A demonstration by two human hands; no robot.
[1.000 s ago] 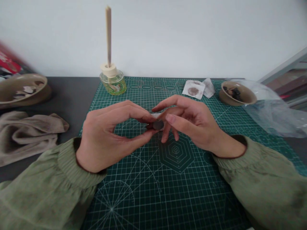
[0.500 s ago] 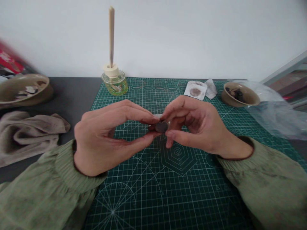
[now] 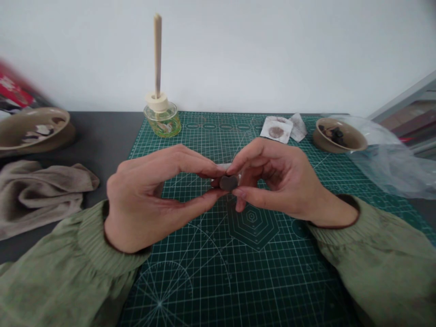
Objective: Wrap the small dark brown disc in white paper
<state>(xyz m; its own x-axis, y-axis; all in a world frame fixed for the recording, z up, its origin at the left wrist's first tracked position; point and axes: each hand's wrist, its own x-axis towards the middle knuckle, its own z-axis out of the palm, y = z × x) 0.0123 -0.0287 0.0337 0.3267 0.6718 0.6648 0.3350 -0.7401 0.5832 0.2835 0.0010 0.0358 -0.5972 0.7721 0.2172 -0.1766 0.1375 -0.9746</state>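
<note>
A dark, flattened disc (image 3: 228, 183) is pinched between the fingertips of 2 hands, its edges pressed from either side, and is held in the air above the middle of the mat (image 3: 289, 281). Whether it is being shaped or only steadied cannot be told. By the left hand (image 3: 146, 200), the disc is gripped between thumb and forefinger, which are bowed apart behind the grip so that the mat is seen through the gap. By the right hand (image 3: 279, 181), it is gripped from the other side, with the fingers curled in and the thumb below. A pale strip (image 3: 223, 166) is seen just behind the disc, partly hidden by the fingers; its nature cannot be told.

At the mat's far left corner, a glass jar (image 3: 162, 120) is stood with an upright stick (image 3: 157, 54) rising from it. A stained paper (image 3: 276, 131) is laid at the far edge, and a right bowl (image 3: 339, 134) holding dark pieces is placed at the far right corner, beside a clear bag (image 3: 384, 168). Left of the mat, a left bowl (image 3: 34, 129) and a cloth (image 3: 41, 195) are placed.
</note>
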